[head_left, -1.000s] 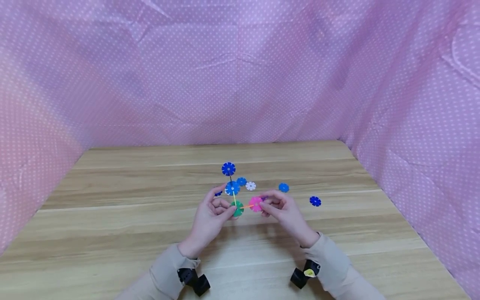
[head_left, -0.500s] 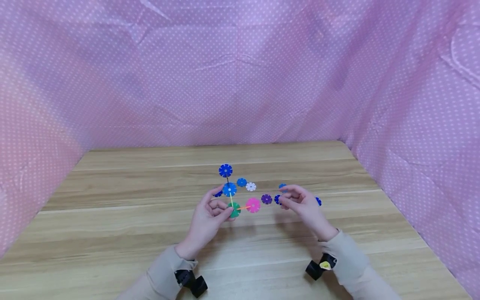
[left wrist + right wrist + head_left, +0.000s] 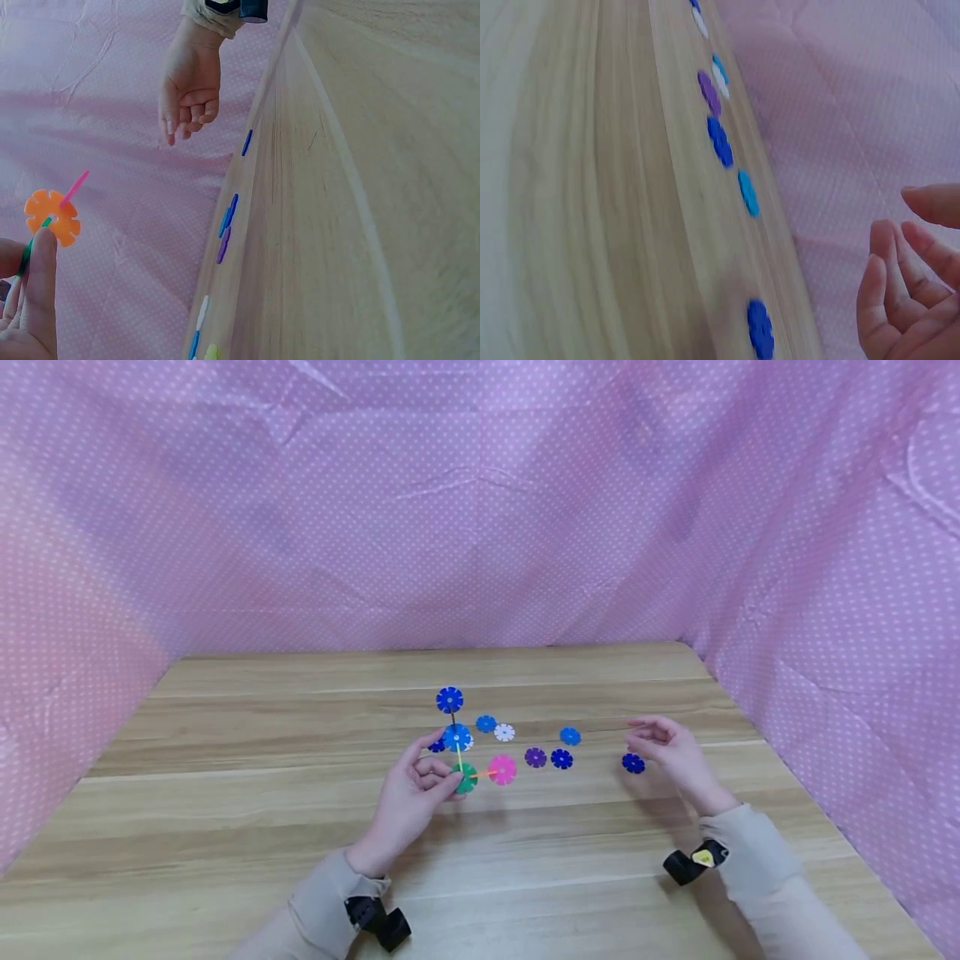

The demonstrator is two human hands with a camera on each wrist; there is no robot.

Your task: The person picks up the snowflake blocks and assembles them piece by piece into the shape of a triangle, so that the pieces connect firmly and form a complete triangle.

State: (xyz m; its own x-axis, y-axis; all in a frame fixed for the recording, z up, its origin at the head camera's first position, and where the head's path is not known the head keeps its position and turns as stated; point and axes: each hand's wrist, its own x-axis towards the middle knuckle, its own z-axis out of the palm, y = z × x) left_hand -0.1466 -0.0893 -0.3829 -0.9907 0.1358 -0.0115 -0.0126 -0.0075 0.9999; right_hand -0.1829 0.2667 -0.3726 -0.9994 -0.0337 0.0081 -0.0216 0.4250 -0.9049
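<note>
Pink dotted cloth [image 3: 480, 527] filled the upper part of the frame, behind a wooden table [image 3: 225, 860] across the lower part. Left of centre, the left hand [image 3: 408, 797] pinched a green disc [image 3: 468, 777] between thumb and finger, holding a joined chain of slotted discs above the wood. The chain ran up through a yellow disc [image 3: 460, 758], seen edge-on, to a blue disc [image 3: 457, 732] and a navy disc [image 3: 450, 700] at the top; the dark link between those two was too thin to make out. Toward the frame's centre, an orange disc [image 3: 65, 223] joined green to a pink disc [image 3: 502, 769]. A white disc [image 3: 504, 732], a purple disc [image 3: 536, 757] and a sky-blue disc [image 3: 570, 736] lay right of centre. At right, the right hand [image 3: 675, 760] gripped nothing, thumb and fingertips apart, near a dark blue disc [image 3: 633, 763].
</note>
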